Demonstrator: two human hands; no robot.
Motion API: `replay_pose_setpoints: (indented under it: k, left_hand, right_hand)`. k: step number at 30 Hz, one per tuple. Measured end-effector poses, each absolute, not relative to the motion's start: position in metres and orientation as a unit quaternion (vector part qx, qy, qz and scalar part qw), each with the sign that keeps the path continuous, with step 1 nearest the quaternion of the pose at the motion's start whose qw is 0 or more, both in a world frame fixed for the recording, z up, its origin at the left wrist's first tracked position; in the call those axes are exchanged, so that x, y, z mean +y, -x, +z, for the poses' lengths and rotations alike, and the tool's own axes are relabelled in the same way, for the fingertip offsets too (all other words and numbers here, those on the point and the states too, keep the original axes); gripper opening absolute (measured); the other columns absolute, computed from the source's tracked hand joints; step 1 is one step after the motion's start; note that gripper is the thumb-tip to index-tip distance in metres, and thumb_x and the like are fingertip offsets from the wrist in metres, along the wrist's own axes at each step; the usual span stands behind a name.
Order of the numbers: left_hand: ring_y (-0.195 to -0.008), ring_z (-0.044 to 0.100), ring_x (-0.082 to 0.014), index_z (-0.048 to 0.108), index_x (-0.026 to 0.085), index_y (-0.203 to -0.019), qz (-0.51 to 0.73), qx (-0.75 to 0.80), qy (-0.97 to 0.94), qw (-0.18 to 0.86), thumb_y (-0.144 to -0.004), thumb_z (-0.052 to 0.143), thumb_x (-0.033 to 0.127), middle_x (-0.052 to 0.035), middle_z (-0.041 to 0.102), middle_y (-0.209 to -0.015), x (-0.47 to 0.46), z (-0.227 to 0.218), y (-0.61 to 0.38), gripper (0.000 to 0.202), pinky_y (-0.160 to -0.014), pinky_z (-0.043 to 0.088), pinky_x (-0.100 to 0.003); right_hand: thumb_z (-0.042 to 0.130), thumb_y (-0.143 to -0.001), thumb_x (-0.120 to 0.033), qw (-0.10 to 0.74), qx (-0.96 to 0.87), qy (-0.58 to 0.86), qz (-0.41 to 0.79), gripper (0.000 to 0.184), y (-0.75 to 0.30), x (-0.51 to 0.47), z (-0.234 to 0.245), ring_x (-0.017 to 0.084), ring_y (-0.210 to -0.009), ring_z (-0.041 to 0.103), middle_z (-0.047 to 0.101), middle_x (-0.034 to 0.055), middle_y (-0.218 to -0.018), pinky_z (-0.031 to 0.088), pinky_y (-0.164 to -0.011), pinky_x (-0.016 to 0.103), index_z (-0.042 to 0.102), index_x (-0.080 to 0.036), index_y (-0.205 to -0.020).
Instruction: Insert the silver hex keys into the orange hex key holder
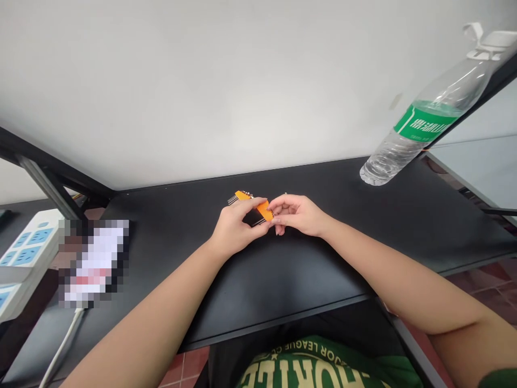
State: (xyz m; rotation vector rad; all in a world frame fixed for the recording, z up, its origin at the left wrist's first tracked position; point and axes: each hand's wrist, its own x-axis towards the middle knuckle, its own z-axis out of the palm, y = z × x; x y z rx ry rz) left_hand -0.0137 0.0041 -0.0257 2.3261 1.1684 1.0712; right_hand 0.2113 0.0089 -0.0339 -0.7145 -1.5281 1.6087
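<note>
Head view: orange piece (265,210) in left hand (235,225) and right hand (302,215), "LEAGUE" on shirt (323,353)

the operator wears a black shirt (331,322) with a green print area (393,369), a small star (274,357) and cream lettering (306,374) including "major league", a dark green sleeve (500,379) leaving the right forearm (388,262) and right hand (305,215) bare.
</note>
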Motion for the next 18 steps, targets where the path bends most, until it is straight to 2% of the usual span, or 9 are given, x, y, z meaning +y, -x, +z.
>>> replay_pose_setpoints:
  k: [5,12,18]
  left_hand:
    - [-0.097,0.076,-0.0220,0.073,0.023,-0.119,0.365,0.405,-0.823,0.160,-0.082,0.079,0.042,-0.0036,0.080,-0.111,0.004,-0.027,0.013,0.042,-0.092,0.060,-0.035]
    - [-0.102,0.075,-0.0250,0.072,0.024,-0.119,0.370,0.436,-0.817,0.075,-0.082,0.076,0.041,-0.0044,0.080,-0.110,0.003,-0.028,0.007,0.040,-0.099,0.057,-0.040]
    - [-0.102,0.074,-0.0265,0.071,0.024,-0.118,0.360,0.438,-0.823,0.038,-0.082,0.076,0.041,-0.0046,0.080,-0.106,0.005,-0.027,0.006,0.041,-0.099,0.056,-0.042]
  right_hand:
    - [0.074,-0.092,-0.038,0.408,-0.633,0.332,0.568,0.021,-0.209,0.005,-0.032,0.016,-0.061,0.071,0.072,0.0004,-0.072,0.063,-0.064,0.031,0.073,-0.018,-0.100]
    - [0.063,-0.098,-0.033,0.444,-0.708,0.365,0.410,0.014,-0.205,-0.003,-0.031,0.015,-0.066,0.072,0.073,0.0031,-0.091,0.063,-0.068,0.031,0.070,-0.021,-0.095]
    - [0.067,-0.092,-0.029,0.462,-0.665,0.387,0.442,0.008,-0.205,0.003,-0.036,0.014,-0.061,0.069,0.069,0.0006,-0.081,0.060,-0.062,0.029,0.066,-0.021,-0.090]
